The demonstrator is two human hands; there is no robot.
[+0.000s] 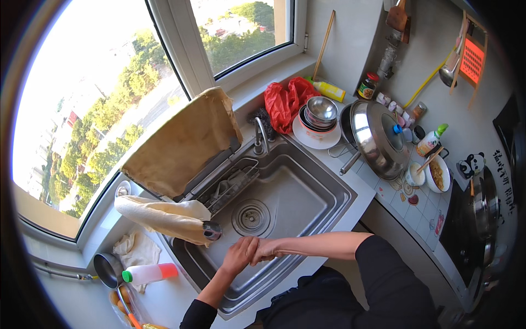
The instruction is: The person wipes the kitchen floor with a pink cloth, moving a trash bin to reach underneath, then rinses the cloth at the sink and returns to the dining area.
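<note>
Both of my hands meet over the near side of a stainless steel sink (296, 197). My left hand (239, 254) presses against my right hand (264, 250), fingers over fingers; no object shows in either, though the inner sides are hidden. Just beyond them, a pale cloth (164, 216) hangs over the sink's left edge, with a dark rounded end (212, 230) showing from under it. The drain strainer (251, 218) lies in the basin's floor. A wire rack (234, 187) holding small items sits along the window side, near the faucet (261, 133).
A cloth-covered board (181, 144) leans by the window. Left of the sink are a small pot (108, 269) and a plastic bottle (150, 272). Stacked bowls (321, 109), a red plastic bag (283, 103) and a lidded wok (374, 135) stand beyond its right side.
</note>
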